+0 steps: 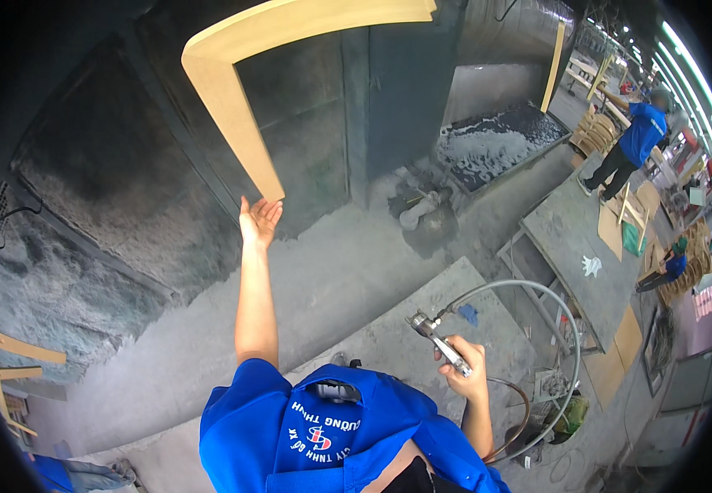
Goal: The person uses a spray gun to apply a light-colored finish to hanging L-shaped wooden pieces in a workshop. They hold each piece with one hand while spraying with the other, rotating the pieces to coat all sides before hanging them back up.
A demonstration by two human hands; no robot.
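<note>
A pale wooden frame part [249,131], bent at a corner with a curved long arm, hangs in front of me at the top of the view. My left hand [261,220] reaches up to the lower end of its leg, palm up and fingers apart; the fingertips are at the wood, and whether they touch it I cannot tell. In my right hand [464,366] is a metal spray gun [438,342], its head tilted up and to the left. A grey hose [568,308] loops from the gun to the right, and a thinner brown hose [524,403] runs below.
Dusty dark booth panels [109,172] line the left. Foamy dark water fills a basin [500,140] at the back. A grey table [582,238] bearing a white glove [591,265] stands right. Co-workers in blue [642,135] are beyond it. Another wooden frame [23,374] is at far left.
</note>
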